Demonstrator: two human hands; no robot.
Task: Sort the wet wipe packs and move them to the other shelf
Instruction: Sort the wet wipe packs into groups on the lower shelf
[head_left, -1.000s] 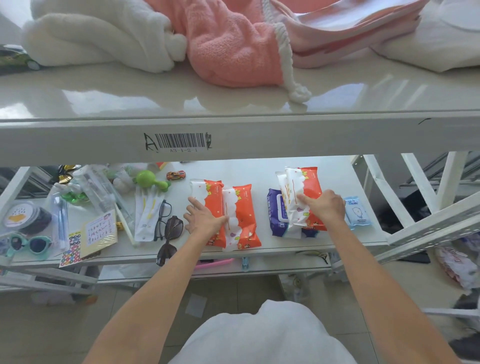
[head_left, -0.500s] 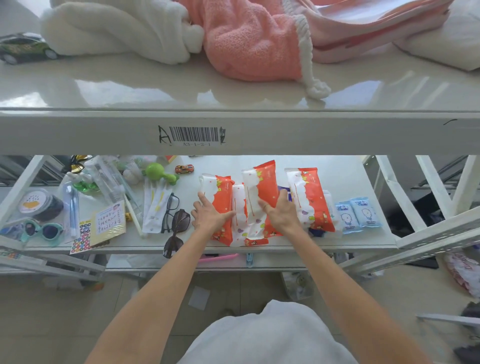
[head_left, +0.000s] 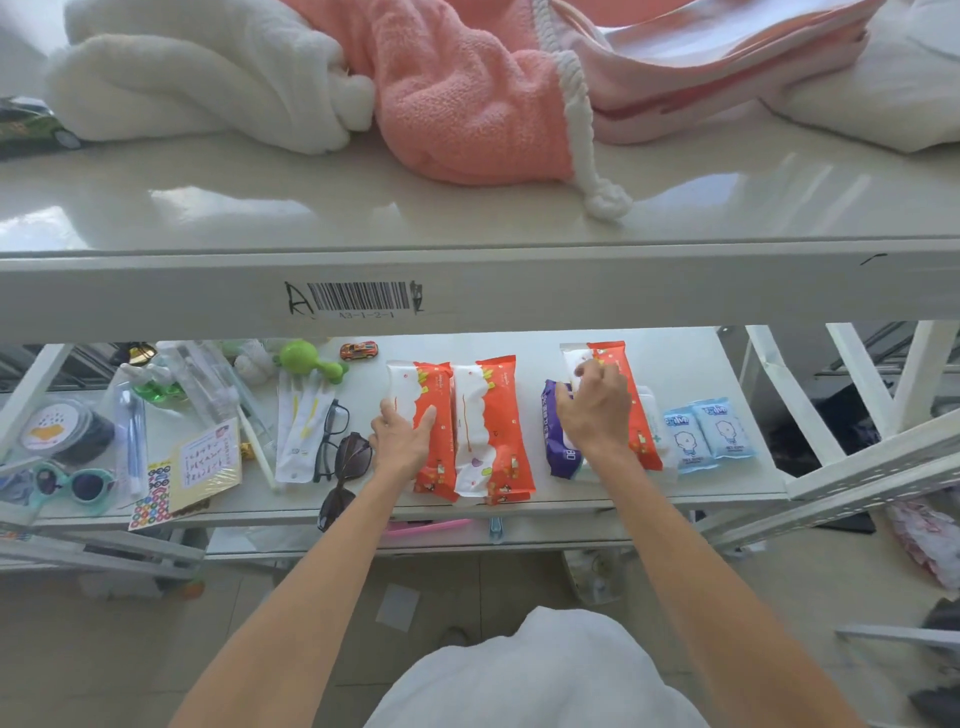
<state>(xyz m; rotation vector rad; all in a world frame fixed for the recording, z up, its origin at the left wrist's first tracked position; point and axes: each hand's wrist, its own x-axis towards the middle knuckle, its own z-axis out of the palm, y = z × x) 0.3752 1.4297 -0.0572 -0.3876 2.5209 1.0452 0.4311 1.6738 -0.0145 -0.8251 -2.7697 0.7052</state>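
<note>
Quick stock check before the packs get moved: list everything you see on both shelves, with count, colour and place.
Orange wet wipe packs: three, orange and white; two side by side mid lower shelf, one under the right hand.
Purple wet wipe pack: one, purple, beneath that third orange pack.
Small wipe packs: two, light blue, right end of lower shelf.
Glasses: one black pair, left of the packs.
Sunglasses: one dark pair, front edge.
Toy car: one, orange, back of lower shelf.
Towels: white and pink, upper shelf.
Left hand: on the leftmost orange pack.
Right hand: gripping the third orange pack.
</note>
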